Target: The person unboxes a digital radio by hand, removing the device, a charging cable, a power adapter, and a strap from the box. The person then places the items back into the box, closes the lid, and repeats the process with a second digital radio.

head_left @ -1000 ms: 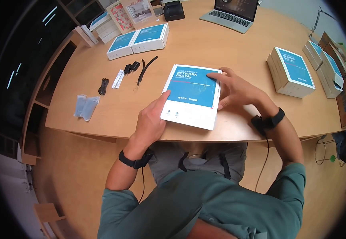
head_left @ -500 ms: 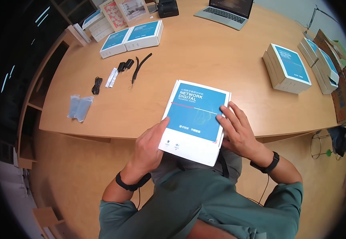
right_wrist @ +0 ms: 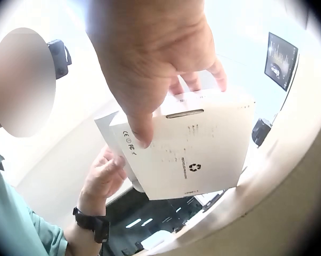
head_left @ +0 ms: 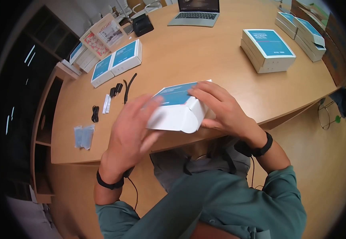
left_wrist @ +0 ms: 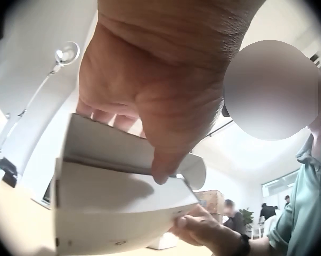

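Note:
A white cardboard box (head_left: 169, 117) with a blue printed top is held tilted near the table's front edge. My right hand (head_left: 227, 107) grips its right end, fingers over the top and thumb on the printed underside (right_wrist: 203, 154). At the near left end is my left hand (head_left: 127, 129), blurred in the head view. In the left wrist view its fingers reach behind the raised lid (left_wrist: 104, 141) and its thumb lies in front, pinching it. A gap shows under the lid, and a rounded side tab (left_wrist: 196, 169) sticks out. The contents are hidden.
On the left lie a black cable (head_left: 95, 114), black adapters (head_left: 116, 90), white strips (head_left: 107, 103), black straps (head_left: 128, 87) and clear plastic sleeves (head_left: 84, 137). Similar boxes stand back left (head_left: 125, 55) and right (head_left: 268, 49). A laptop (head_left: 195, 18) sits at the back.
The box came toward my body, then back over the table edge, tipping so its near side shows. My left hand moved up onto its near left end, and the lid there has lifted.

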### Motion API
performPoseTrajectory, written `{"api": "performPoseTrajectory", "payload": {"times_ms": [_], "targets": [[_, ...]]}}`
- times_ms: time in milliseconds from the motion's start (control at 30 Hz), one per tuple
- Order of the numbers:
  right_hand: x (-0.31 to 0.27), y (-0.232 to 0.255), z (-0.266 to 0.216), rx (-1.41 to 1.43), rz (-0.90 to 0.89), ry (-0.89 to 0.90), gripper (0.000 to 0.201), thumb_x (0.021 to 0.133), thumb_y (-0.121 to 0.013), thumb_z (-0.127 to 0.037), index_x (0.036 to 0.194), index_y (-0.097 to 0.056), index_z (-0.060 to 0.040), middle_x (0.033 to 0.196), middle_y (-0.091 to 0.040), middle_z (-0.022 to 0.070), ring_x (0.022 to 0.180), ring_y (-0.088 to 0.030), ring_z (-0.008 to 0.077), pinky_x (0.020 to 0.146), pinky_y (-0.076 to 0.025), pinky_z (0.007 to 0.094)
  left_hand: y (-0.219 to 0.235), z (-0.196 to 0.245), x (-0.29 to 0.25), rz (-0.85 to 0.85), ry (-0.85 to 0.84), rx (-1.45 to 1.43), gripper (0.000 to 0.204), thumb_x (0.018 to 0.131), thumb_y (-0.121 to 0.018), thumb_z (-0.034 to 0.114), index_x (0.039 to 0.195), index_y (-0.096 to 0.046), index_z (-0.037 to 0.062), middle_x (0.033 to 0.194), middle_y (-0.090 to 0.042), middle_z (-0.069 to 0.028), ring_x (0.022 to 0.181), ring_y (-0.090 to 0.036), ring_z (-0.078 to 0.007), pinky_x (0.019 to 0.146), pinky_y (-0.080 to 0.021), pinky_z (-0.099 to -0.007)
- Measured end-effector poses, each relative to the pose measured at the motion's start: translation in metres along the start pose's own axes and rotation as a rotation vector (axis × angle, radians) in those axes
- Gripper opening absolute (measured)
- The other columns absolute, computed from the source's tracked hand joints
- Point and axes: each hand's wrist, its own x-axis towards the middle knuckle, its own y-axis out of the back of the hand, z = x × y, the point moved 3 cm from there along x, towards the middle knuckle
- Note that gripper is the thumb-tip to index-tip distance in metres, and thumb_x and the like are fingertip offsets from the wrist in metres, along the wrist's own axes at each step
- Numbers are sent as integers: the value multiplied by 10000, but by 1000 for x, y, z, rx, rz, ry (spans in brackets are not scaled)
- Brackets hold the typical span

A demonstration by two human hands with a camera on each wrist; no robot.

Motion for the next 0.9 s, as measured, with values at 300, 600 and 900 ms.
{"api": "performPoseTrajectory", "payload": {"times_ms": [300,600,900], "targets": [[9,5,3,76,38,-102,757,838,-879,-214,1520,-600,-42,1453,-654,206,1321,-629,431,1101,-544,504,-11,14,55,17,-465,-58,339,804,-788,43,1140,-796,82,1203,-746,-169,1024,-759,-347,799,-648,-410],[14,6,4,147,93,-106,741,897,-863,-140,1575,-571,-71,1465,-651,202,1304,-651,417,1091,-558,484,-46,22,61,148,-508,180,488,818,-783,38,1303,-766,87,1197,-743,-138,1107,-738,-317,877,-617,-404],[17,14,14,209,66,-158,728,937,-818,-42,1607,-576,-190,1412,-656,195,1212,-694,401,1034,-582,456,-8,-97,57,-50,250,-104,331,1049,-666,76,1372,-720,33,1171,-745,-134,1082,-723,-267,977,-586,-406]]}}
